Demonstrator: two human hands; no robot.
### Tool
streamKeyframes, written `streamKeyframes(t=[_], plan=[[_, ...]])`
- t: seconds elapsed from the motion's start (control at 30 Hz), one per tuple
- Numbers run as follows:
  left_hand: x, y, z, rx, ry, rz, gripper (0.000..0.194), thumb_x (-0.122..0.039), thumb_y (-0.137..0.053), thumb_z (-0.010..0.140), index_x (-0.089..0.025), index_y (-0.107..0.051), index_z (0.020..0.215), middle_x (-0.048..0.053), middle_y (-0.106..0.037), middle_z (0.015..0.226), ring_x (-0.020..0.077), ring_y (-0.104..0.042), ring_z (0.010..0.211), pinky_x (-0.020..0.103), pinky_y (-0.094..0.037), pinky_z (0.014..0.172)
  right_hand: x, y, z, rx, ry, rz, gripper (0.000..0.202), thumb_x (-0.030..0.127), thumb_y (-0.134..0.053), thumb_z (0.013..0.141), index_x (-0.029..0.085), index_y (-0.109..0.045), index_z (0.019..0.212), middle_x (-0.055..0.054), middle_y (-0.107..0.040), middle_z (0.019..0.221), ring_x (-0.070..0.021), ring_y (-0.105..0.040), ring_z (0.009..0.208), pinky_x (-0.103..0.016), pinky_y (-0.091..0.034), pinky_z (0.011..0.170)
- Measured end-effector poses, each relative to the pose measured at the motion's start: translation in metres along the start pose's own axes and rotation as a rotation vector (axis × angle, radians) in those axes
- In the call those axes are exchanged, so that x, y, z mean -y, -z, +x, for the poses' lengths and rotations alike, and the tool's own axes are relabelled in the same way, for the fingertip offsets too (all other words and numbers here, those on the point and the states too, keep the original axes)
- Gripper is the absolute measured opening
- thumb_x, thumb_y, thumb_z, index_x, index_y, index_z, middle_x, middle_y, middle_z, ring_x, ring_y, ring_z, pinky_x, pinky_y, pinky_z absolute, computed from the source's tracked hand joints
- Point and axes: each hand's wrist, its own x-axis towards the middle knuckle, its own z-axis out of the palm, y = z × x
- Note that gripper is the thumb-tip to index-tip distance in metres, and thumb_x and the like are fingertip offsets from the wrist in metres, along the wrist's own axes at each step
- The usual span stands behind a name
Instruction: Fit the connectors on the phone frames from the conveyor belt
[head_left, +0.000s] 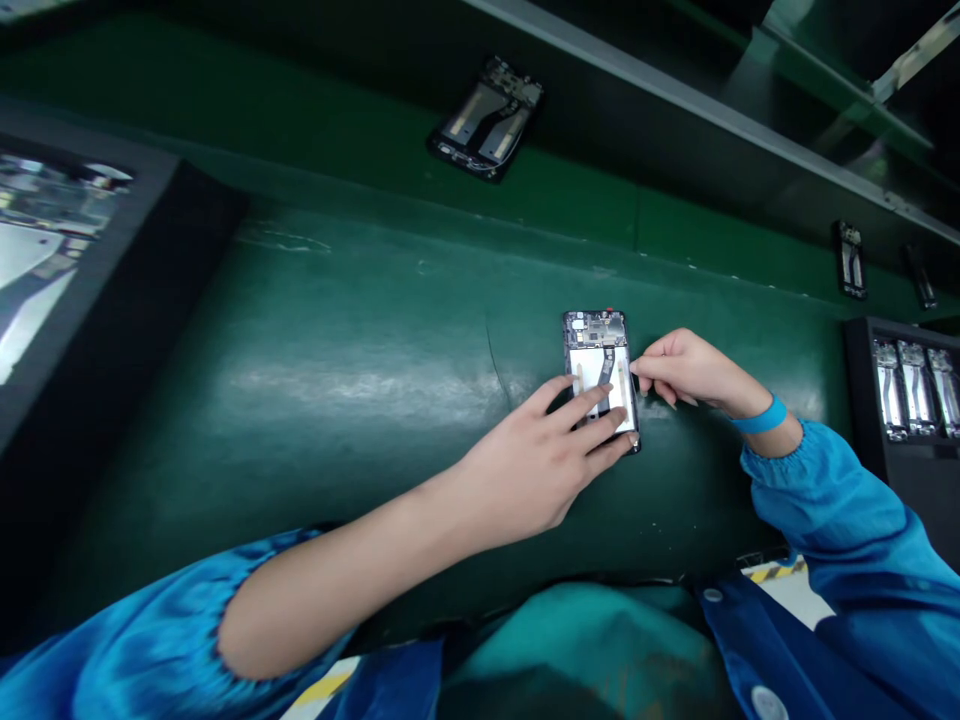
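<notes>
Your left hand (544, 465) lies flat on the lower half of an opened phone (600, 375) on the green belt (337, 380), fingers spread across it. Your right hand (686, 368) pinches at the phone's right edge, blue wristband (761, 417) showing. Another opened phone (487, 118) lies further up the belt, and a black tray (904, 400) of parts stands off to your right.
</notes>
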Motion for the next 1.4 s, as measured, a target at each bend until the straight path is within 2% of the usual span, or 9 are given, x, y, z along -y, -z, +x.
streamKeyframes(t=[0.13, 0.43, 0.6, 0.83, 1.07, 1.23, 1.33, 1.4], plan=[[0.000, 0.000, 0.000, -0.005, 0.002, -0.008, 0.054, -0.029, -0.067, 0.084, -0.025, -0.064, 0.138, 0.004, -0.065, 0.139, 0.0351, -0.051, 0.134, 0.055, -0.033, 0.115, -0.009, -0.004, -0.007, 0.085, -0.017, -0.008, 0.028, 0.024, -0.058, 0.088, 0.015, -0.069, 0.063, 0.004, -0.057, 0.041, -0.0048, -0.039, 0.029, -0.016, -0.027, 0.030], [0.000, 0.001, 0.000, 0.011, 0.009, -0.010, 0.051, -0.030, -0.065, 0.086, -0.025, -0.064, 0.137, 0.004, -0.065, 0.141, 0.0348, -0.052, 0.133, 0.055, -0.032, 0.116, -0.019, -0.017, -0.027, 0.161, -0.060, -0.043, 0.027, 0.021, -0.056, 0.086, 0.016, -0.070, 0.063, 0.005, -0.056, 0.040, -0.0048, -0.039, 0.030, -0.016, -0.027, 0.033], [0.001, 0.001, 0.000, 0.021, 0.002, -0.005, 0.052, -0.031, -0.066, 0.086, -0.025, -0.064, 0.137, 0.004, -0.065, 0.141, 0.0353, -0.052, 0.132, 0.056, -0.032, 0.116, -0.023, -0.022, -0.032, 0.168, -0.064, -0.064, 0.026, 0.019, -0.056, 0.086, 0.016, -0.070, 0.064, 0.004, -0.056, 0.040, -0.0063, -0.046, 0.034, -0.017, -0.028, 0.037], [0.000, -0.001, 0.000, -0.004, -0.009, 0.005, 0.049, -0.031, -0.065, 0.087, -0.024, -0.065, 0.136, 0.004, -0.065, 0.139, 0.0353, -0.052, 0.131, 0.055, -0.033, 0.114, -0.029, -0.023, -0.039, 0.112, -0.007, -0.063, 0.025, 0.018, -0.058, 0.085, 0.016, -0.071, 0.064, 0.003, -0.059, 0.044, -0.0078, -0.052, 0.040, -0.018, -0.036, 0.046], [0.001, 0.000, 0.002, -0.016, -0.001, 0.002, 0.046, -0.029, -0.064, 0.088, -0.025, -0.067, 0.134, 0.005, -0.066, 0.137, 0.0343, -0.054, 0.130, 0.053, -0.033, 0.113, -0.029, -0.030, -0.039, 0.053, 0.007, -0.080, 0.025, 0.018, -0.058, 0.083, 0.017, -0.070, 0.061, 0.003, -0.058, 0.043, -0.0085, -0.053, 0.040, -0.019, -0.039, 0.046], [0.000, -0.003, -0.006, -0.010, -0.005, 0.001, 0.048, -0.030, -0.064, 0.089, -0.025, -0.065, 0.137, 0.005, -0.065, 0.140, 0.0344, -0.052, 0.134, 0.054, -0.031, 0.116, -0.034, -0.032, -0.039, -0.020, 0.018, -0.091, 0.026, 0.022, -0.060, 0.083, 0.017, -0.069, 0.059, 0.002, -0.058, 0.044, -0.0098, -0.053, 0.041, -0.020, -0.039, 0.046], [0.015, -0.005, 0.004, 0.012, -0.036, 0.022, 0.050, -0.026, -0.062, 0.089, -0.024, -0.063, 0.139, 0.006, -0.064, 0.142, 0.0346, -0.050, 0.137, 0.057, -0.029, 0.117, -0.044, -0.026, -0.039, -0.038, 0.102, -0.002, 0.029, 0.032, -0.063, 0.088, 0.017, -0.070, 0.064, 0.002, -0.057, 0.045, -0.0092, -0.050, 0.043, -0.021, -0.038, 0.050], [0.040, -0.007, 0.029, 0.026, -0.026, 0.051, 0.049, -0.019, -0.055, 0.092, -0.024, -0.062, 0.140, 0.007, -0.062, 0.144, 0.0340, -0.050, 0.136, 0.058, -0.029, 0.116, -0.051, -0.023, -0.038, -0.130, 0.142, 0.110, 0.035, 0.041, -0.065, 0.089, 0.017, -0.069, 0.065, 0.004, -0.053, 0.044, -0.0087, -0.044, 0.042, -0.022, -0.035, 0.049]])
